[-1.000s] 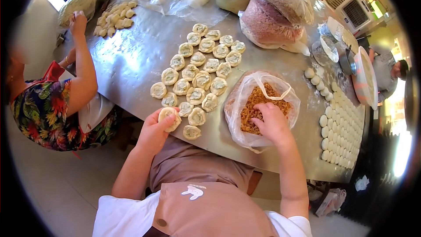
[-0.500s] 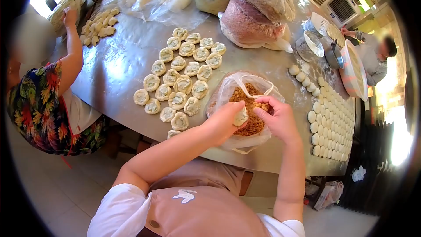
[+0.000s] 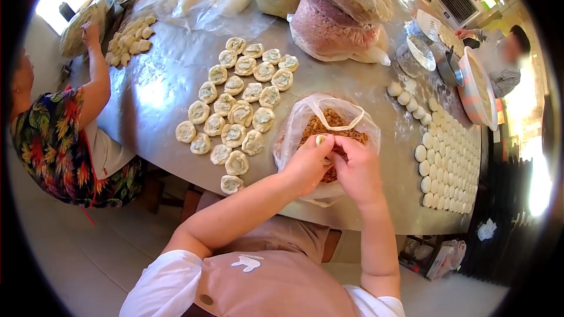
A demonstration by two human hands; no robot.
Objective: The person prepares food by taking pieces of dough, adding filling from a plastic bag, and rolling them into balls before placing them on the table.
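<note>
My left hand [image 3: 308,167] is closed around a small piece of dough [image 3: 321,140], which is mostly hidden by the fingers. The fingers of my right hand [image 3: 356,169] are pinched together against the same dough, touching my left fingertips. Both hands are held above an open plastic bag [image 3: 292,118] of brown crumbly filling [image 3: 314,131]. Left of the bag, several dough rounds with a pale filling in the middle [image 3: 237,163] lie in loose rows on the metal table [image 3: 317,85].
Flattened white dough balls [image 3: 439,167] stand in rows at the right. Bags of pink filling [image 3: 338,32] are at the back, near a plastic sheet [image 3: 197,0] over dough. Metal bowls [image 3: 416,57] and a large basin [image 3: 479,91] stand at far right. Co-workers are at both sides.
My right hand has come left from over the filling to meet my left hand at the dough. The dough is now more covered by fingers. The view has shifted slightly.
</note>
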